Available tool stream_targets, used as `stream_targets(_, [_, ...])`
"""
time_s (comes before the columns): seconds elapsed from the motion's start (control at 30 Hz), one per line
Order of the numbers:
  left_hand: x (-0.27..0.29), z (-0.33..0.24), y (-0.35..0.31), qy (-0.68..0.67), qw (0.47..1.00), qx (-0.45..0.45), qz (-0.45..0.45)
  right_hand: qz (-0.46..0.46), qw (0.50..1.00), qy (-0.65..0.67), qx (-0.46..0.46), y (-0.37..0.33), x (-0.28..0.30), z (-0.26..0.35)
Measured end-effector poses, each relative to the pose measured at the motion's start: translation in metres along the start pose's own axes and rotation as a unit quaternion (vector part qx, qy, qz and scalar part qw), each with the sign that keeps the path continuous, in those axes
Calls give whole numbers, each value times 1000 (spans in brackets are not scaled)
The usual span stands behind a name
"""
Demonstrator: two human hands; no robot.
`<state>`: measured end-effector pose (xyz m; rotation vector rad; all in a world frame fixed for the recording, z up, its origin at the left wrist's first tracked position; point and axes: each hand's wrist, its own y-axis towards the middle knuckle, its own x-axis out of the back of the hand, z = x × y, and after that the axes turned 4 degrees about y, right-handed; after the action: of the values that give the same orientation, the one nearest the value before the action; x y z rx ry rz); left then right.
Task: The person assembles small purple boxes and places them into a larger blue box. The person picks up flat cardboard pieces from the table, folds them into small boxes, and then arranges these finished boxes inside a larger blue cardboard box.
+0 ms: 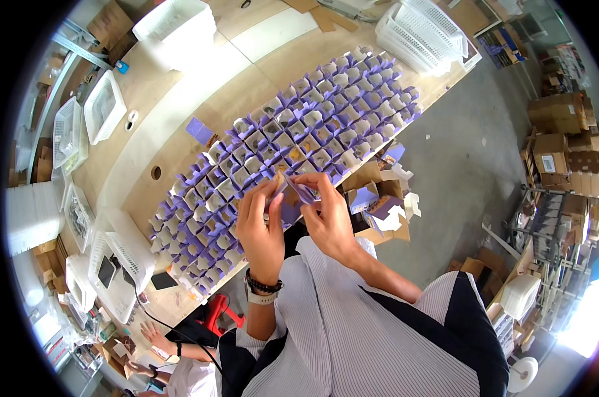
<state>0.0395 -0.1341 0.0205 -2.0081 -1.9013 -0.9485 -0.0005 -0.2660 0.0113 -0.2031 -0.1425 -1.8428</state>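
Note:
Just off the table's near edge, in front of my body, my left hand [260, 231] and my right hand [330, 228] grip a small purple cardboard box [290, 212] from both sides. Fingers and thumbs pinch its upper flaps, which stand apart; what lies inside cannot be made out. Beyond my hands, packed rows of open purple boxes [243, 173] with whitish insides run diagonally across the table. Some hold small items, a few of them orange-yellow. A single purple box [199, 131] lies apart behind the rows.
A brown carton [400, 233] with loose purple and white boxes stands right of my hands. White plastic baskets [422, 40] sit at the table's far right, more at the left. A black cable [174, 329] and another person's hand [159, 339] are lower left, near a red stool [215, 314].

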Motion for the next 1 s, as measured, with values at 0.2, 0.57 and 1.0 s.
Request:
stream_targets(0.2, [-12, 3, 1, -27, 998, 31, 38, 16, 999, 27, 30, -2, 0, -5])
stream_targets(0.57, [8, 15, 2, -239, 951, 53, 189, -22, 997, 53, -55, 12, 17, 1])
stream_targets(1.0, [-26, -3, 21, -210, 941, 8, 263, -37, 997, 38, -55, 30, 57, -12])
